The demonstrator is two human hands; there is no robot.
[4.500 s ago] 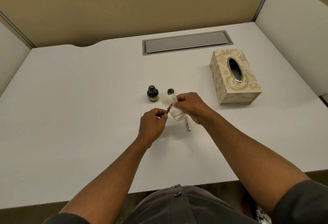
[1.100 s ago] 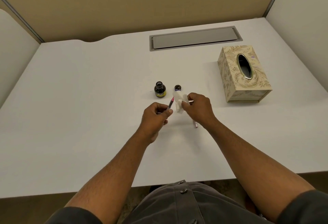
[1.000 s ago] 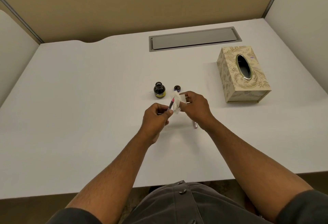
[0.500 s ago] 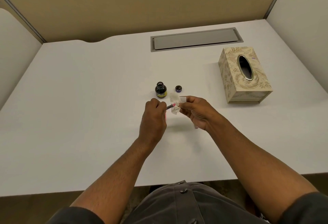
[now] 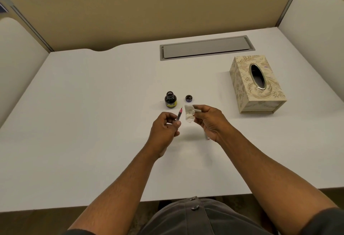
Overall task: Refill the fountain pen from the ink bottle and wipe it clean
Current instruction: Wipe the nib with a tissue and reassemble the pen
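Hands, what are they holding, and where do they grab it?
The left hand pinches the pen by its lower barrel, nib end up. The right hand pinches the crumpled tissue at its right edge.

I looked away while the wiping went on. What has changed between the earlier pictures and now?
The right hand has drawn the crumpled white tissue off the nib, so the thin pink-tipped fountain pen in the left hand now stands free beside it. Neither hand let go. The uncapped dark ink bottle, its small dark cap and the patterned beige tissue box stayed put.
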